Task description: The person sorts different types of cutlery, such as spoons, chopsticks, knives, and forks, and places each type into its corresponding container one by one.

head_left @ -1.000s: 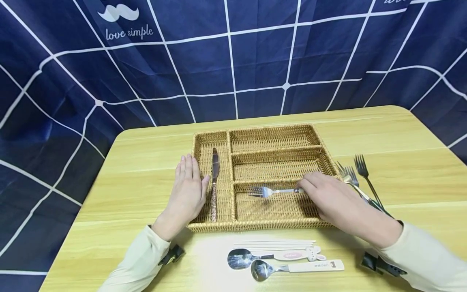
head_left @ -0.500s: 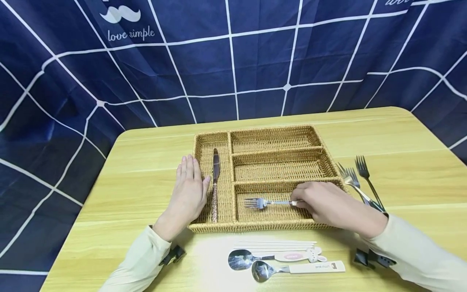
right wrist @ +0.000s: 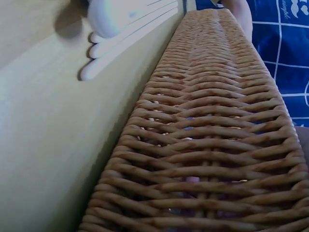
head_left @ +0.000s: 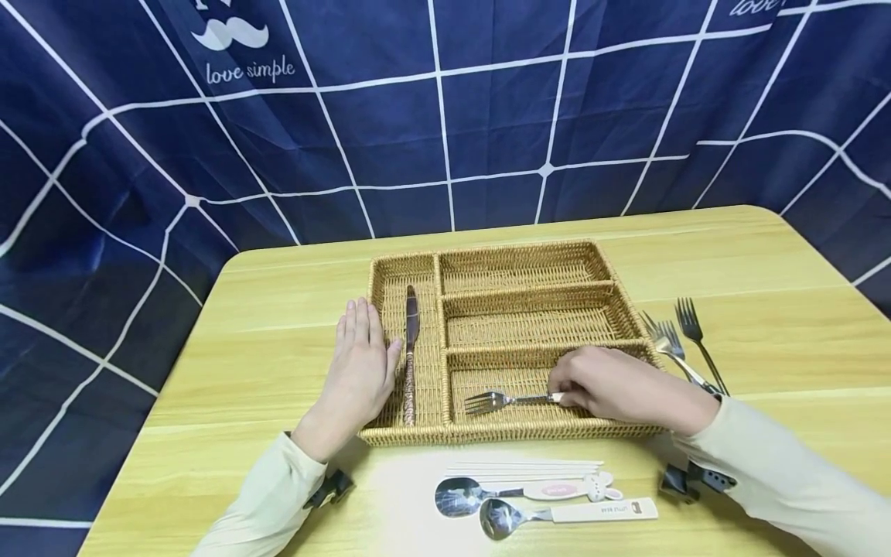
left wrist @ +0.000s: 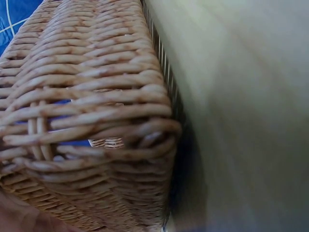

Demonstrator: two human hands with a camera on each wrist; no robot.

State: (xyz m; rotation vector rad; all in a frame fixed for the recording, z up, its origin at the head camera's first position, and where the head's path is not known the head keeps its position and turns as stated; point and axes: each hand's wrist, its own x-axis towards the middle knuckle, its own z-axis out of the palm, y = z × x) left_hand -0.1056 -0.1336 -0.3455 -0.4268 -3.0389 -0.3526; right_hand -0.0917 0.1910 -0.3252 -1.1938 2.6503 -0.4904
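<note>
A woven basket tray (head_left: 543,430) with several compartments stands on the table. In its front right compartment lies a fork (head_left: 490,401), tines to the left; my right hand (head_left: 612,387) pinches the end of its pale handle. My left hand (head_left: 355,371) rests against the tray's left rim, fingers straight and side by side. Just inside that rim, a knife (head_left: 411,348) with a patterned handle lies lengthwise in the left compartment. The wrist views show mostly the woven wall (left wrist: 91,111) close up, with the fork hidden from both.
Several forks (head_left: 689,321) lie to the right of the tray, partly behind my right arm. In front are white chopsticks (head_left: 522,468), a spoon with a rabbit handle (head_left: 557,490) and a white-handled spoon (head_left: 592,510). A dark blue curtain (head_left: 487,124) hangs behind the table.
My right hand has carried the fork left and toward the front, down into the front right compartment. The left hand has stayed at the tray's left rim.
</note>
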